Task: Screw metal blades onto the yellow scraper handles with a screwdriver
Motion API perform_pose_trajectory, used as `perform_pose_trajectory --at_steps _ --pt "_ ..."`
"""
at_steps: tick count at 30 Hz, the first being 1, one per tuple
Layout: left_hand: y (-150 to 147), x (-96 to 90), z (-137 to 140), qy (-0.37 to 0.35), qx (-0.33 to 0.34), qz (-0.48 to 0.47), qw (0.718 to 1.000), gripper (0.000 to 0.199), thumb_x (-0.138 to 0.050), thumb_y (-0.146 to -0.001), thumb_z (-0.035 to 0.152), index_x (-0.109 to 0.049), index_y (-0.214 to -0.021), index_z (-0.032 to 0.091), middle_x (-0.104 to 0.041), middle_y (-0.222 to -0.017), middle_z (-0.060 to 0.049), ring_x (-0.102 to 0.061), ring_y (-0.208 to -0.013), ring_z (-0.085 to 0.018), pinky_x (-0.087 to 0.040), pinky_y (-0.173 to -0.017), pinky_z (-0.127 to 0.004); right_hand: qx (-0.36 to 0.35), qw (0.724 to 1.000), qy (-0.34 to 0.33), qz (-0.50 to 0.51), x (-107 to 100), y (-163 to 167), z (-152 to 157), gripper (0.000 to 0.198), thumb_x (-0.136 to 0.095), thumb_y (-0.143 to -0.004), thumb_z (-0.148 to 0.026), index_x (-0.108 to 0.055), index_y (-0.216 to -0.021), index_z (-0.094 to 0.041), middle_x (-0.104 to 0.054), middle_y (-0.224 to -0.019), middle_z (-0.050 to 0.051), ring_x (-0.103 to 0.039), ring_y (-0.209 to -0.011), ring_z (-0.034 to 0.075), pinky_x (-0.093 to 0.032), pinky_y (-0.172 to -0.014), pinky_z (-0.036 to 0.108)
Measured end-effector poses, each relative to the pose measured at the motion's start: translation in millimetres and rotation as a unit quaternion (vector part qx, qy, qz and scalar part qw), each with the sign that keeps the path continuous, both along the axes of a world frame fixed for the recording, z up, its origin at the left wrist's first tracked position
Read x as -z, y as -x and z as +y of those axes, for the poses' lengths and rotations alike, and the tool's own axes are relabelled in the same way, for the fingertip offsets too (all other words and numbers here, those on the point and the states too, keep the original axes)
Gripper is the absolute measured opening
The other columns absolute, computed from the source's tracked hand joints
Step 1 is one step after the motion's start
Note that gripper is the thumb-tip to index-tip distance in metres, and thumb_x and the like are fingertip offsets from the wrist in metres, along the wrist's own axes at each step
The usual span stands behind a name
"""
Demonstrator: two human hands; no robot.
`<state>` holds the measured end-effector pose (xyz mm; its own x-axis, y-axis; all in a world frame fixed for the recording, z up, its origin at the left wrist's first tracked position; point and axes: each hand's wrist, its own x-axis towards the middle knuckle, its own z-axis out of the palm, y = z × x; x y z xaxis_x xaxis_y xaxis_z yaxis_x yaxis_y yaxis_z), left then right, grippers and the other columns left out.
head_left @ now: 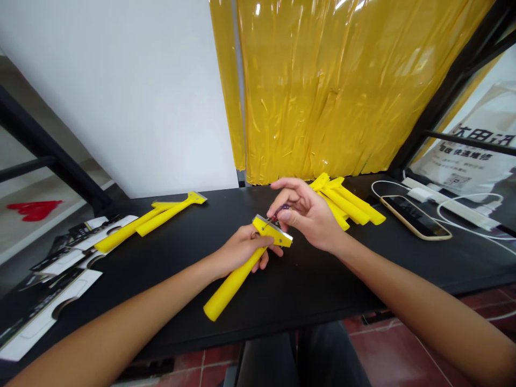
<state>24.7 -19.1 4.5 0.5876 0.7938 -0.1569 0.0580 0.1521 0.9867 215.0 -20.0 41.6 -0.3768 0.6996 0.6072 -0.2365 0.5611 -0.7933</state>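
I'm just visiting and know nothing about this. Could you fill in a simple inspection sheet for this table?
Surface: black tabletop.
Work things: one yellow scraper held at a slant; two more scrapers at the left, a pile of scrapers at the right.
Clutter: black-and-white cards at the left; phone at the right.
Grips: left grip closed on the yellow scraper; right grip closed on a thin tool, apparently a screwdriver, over the scraper's head.
Cables: white cable looping near the phone and a white strip.
Surroundings: white panel and yellow plastic sheet behind; printed white bag at the right; red tiled floor below.
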Motion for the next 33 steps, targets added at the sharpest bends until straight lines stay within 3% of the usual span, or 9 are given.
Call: perform_pose_trajectory --at_steps 3,6,10,13,20,23,28,31,33 --pt "2 4.0 1 -0.013 0.019 0.005 1.0 0.034 -0.064 -0.09 0.034 -0.061 -0.114 0.01 -0.075 -0.092 -0.016 -0.058 -0.045 -0.011 -0.041 -0.035 -0.02 -0.005 0.998 0.053 0.03 -1 -1 2 0.025 -0.075 -0.085 -0.025 -0.06 -0.104 -0.019 -0.071 -0.088 0.002 -0.06 -0.06 0.008 -0.048 -0.047 0.018" --pt "3 3.0 3 0.004 0.027 -0.004 1.0 0.035 -0.062 -0.092 0.035 -0.062 -0.115 0.009 -0.075 -0.094 -0.018 -0.058 -0.044 -0.01 -0.04 -0.035 -0.019 -0.028 0.998 0.06 0.013 1 -3 4 0.013 -0.072 -0.087 -0.026 -0.064 -0.093 -0.017 -0.072 -0.09 0.005 -0.06 -0.055 0.008 -0.043 -0.039 0.017" --pt "5 -1.8 6 0.043 0.056 -0.024 0.997 0.029 -0.061 -0.093 0.034 -0.065 -0.109 0.01 -0.075 -0.095 -0.019 -0.057 -0.043 -0.009 -0.038 -0.035 -0.018 -0.069 0.996 0.044 -0.029 3 -4 4 0.012 -0.065 -0.093 -0.028 -0.069 -0.097 -0.017 -0.071 -0.086 0.004 -0.064 -0.06 0.011 -0.052 -0.051 0.023" --pt "6 -2.9 8 0.061 0.053 -0.029 0.996 0.027 -0.062 -0.092 0.033 -0.064 -0.107 0.011 -0.076 -0.092 -0.019 -0.057 -0.043 -0.01 -0.037 -0.034 -0.018 -0.082 0.995 0.039 -0.043 5 -2 3 0.018 -0.06 -0.097 -0.032 -0.068 -0.101 -0.017 -0.068 -0.088 0.004 -0.061 -0.065 0.011 -0.052 -0.062 0.026" --pt "2 -0.9 3 0.033 0.018 -0.003 0.999 0.024 -0.062 -0.091 0.029 -0.062 -0.103 0.008 -0.075 -0.094 -0.021 -0.056 -0.042 -0.01 -0.038 -0.033 -0.019 -0.082 0.986 0.107 0.098 10 4 11 0.017 -0.049 -0.102 -0.037 -0.056 -0.104 -0.022 -0.051 -0.077 -0.002 -0.043 -0.063 0.01 -0.041 -0.063 0.026" --pt "1 -1.3 2 0.034 0.026 0.006 0.999 0.026 -0.062 -0.091 0.029 -0.059 -0.106 0.008 -0.075 -0.093 -0.02 -0.056 -0.042 -0.01 -0.038 -0.033 -0.019 -0.093 0.99 0.08 0.072 10 2 11 0.016 -0.048 -0.103 -0.037 -0.053 -0.1 -0.022 -0.052 -0.078 -0.002 -0.044 -0.063 0.011 -0.038 -0.062 0.026" --pt "6 -4.6 5 0.049 0.073 -0.001 0.996 0.032 -0.064 -0.09 0.032 -0.059 -0.112 0.01 -0.075 -0.087 -0.016 -0.057 -0.043 -0.011 -0.036 -0.033 -0.019 -0.105 0.992 -0.015 -0.063 2 -2 0 0.024 -0.045 -0.104 -0.034 -0.061 -0.097 -0.017 -0.057 -0.087 0.003 -0.052 -0.075 0.013 -0.042 -0.071 0.029" --pt "8 -5.8 9 0.061 0.053 -0.011 0.997 0.031 -0.064 -0.09 0.033 -0.061 -0.11 0.009 -0.075 -0.086 -0.016 -0.054 -0.04 -0.009 -0.034 -0.033 -0.019 -0.099 0.988 -0.066 -0.102 -1 -2 -4 0.024 -0.047 -0.103 -0.031 -0.065 -0.099 -0.016 -0.059 -0.099 0.007 -0.055 -0.09 0.016 -0.044 -0.081 0.032" --pt "9 -5.0 11 0.063 0.042 -0.018 0.997 0.028 -0.063 -0.091 0.032 -0.062 -0.107 0.009 -0.075 -0.086 -0.017 -0.053 -0.038 -0.009 -0.034 -0.033 -0.02 -0.094 0.988 -0.063 -0.102 0 0 -2 0.024 -0.047 -0.103 -0.031 -0.065 -0.1 -0.016 -0.058 -0.1 0.007 -0.055 -0.091 0.016 -0.044 -0.082 0.032"
